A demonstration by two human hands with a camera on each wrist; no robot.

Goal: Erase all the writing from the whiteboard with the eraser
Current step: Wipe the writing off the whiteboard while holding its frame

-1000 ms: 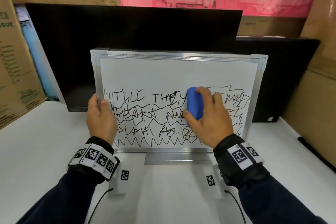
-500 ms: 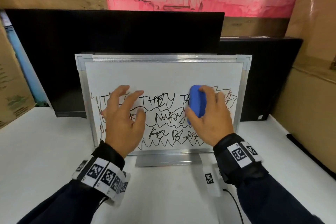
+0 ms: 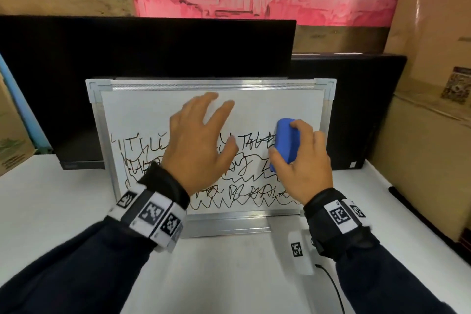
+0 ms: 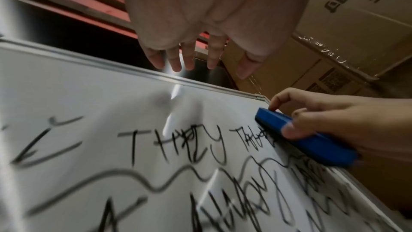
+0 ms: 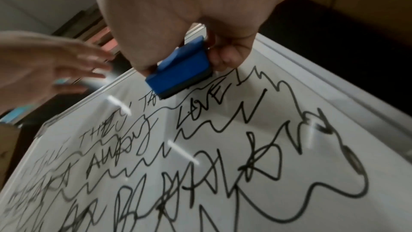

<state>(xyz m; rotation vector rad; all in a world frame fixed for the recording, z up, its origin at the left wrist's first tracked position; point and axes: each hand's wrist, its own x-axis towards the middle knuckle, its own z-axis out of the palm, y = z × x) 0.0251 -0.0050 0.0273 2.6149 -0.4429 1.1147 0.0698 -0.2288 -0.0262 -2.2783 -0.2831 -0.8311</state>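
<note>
1. The whiteboard [image 3: 254, 109] stands upright on the white table [image 3: 51, 211], leaning back on a black monitor [image 3: 153, 46].
2. The right hand [image 3: 303, 163] grips the blue eraser [image 3: 285, 140] between thumb and fingers and presses it on the board near the right edge, over the top line of the black writing [image 3: 244, 143].
3. The left hand [image 3: 198, 145] is in front of the board's middle, fingers spread and straight, holding nothing. I cannot tell if it touches the board.
4. The eraser is just to the right of the left hand.
</note>
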